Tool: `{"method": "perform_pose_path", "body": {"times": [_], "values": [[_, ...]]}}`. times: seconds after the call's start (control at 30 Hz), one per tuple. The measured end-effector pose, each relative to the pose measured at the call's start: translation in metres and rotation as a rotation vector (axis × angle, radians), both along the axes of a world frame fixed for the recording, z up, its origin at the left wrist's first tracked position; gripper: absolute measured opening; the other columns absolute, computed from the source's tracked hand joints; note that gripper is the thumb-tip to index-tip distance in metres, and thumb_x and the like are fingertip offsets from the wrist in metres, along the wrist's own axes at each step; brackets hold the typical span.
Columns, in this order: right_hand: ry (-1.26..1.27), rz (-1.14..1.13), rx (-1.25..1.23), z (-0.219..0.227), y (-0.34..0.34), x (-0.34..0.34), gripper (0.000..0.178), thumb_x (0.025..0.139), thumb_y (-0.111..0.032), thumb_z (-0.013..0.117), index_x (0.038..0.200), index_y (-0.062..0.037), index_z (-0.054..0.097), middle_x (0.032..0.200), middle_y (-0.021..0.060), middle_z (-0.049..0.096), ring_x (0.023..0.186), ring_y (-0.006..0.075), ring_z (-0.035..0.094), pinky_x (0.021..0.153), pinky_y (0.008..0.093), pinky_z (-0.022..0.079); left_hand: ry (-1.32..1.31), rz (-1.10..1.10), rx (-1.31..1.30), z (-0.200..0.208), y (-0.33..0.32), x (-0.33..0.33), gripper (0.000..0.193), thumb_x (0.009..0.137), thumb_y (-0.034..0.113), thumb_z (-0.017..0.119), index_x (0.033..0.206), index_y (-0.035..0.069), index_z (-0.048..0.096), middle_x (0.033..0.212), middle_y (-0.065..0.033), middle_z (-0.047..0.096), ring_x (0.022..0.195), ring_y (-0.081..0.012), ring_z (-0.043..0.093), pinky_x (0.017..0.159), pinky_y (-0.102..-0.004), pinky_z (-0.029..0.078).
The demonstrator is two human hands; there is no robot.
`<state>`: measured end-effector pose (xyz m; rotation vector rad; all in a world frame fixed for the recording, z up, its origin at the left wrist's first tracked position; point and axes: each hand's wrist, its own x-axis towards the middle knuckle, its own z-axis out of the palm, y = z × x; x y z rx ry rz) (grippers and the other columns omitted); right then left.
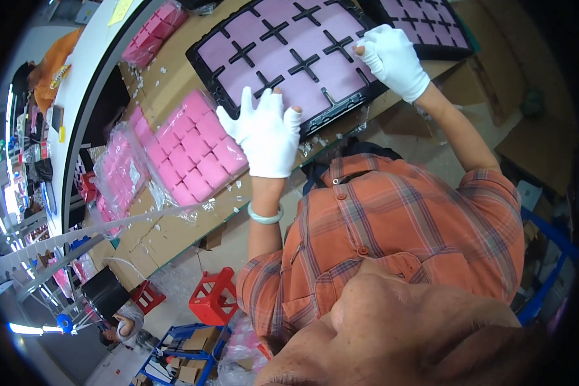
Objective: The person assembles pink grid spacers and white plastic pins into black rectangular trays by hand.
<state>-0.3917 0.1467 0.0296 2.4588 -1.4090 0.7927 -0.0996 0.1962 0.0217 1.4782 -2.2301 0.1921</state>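
A black tray [304,63] with cross-shaped dividers lies tilted on the table, pale pink pads filling its bays. My left hand [264,138], in a white glove with some bare fingertips, spreads its fingers at the tray's near left edge. At the right edge of the same tray is my right hand [395,64], gloved alike. Its fingers are curled, and whether something is pinched in them is hidden. Just left of my left hand lies a slab of bright pink foam blocks [193,148], scored into squares.
A second black tray [424,22] with pink pads stands at the far right. Clear plastic bags of pink foam [119,167] lie on the left, with white scraps scattered around. A red stool [213,296] and a blue rack [180,350] stand below. Other people are in the background.
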Motion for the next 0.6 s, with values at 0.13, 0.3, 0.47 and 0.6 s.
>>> {"method": "perform_pose_path", "body": {"times": [0.13,0.3,0.47,0.6], "values": [[0.040,0.104,-0.031,-0.019,0.009,-0.007,0.033,0.094,-0.032,0.053,0.087,-0.0068,0.072,0.086,0.0079,0.070,0.082,0.0298,0.063,0.072,0.0401,0.050,-0.075,0.073,0.093,0.014,0.026,-0.010,0.049,0.082,0.048,0.061,0.103,0.004,0.066,0.107,-0.0088,0.064,0.117,-0.0314,0.052,0.106,-0.0676,0.019],[0.149,0.004,0.045,-0.010,0.032,-0.012,0.035,0.092,-0.035,0.056,0.096,-0.0026,0.069,0.094,0.0095,0.069,0.092,0.0299,0.063,0.080,0.0396,0.050,-0.211,0.178,0.185,0.014,0.050,0.004,0.058,0.076,0.051,0.065,0.101,-0.001,0.065,0.102,-0.0091,0.058,0.118,-0.0308,0.047,0.106,-0.0661,0.019],[0.185,-0.042,-0.023,-0.018,0.040,-0.015,0.036,0.092,-0.035,0.056,0.099,-0.0024,0.069,0.096,0.0095,0.068,0.094,0.0309,0.062,0.081,0.0405,0.049,-0.316,0.219,0.275,0.020,0.057,0.011,0.056,0.082,0.055,0.059,0.105,0.005,0.067,0.113,-0.0022,0.060,0.124,-0.0289,0.046,0.107,-0.0673,0.012],[0.208,-0.062,-0.025,-0.020,0.043,-0.022,0.035,0.092,-0.034,0.057,0.101,-0.0027,0.070,0.099,0.0097,0.069,0.097,0.0308,0.062,0.082,0.0400,0.049,-0.300,0.262,0.200,0.015,0.068,0.022,0.048,0.081,0.052,0.061,0.100,0.008,0.068,0.120,-0.0030,0.059,0.126,-0.0302,0.045,0.107,-0.0675,0.011]]}}
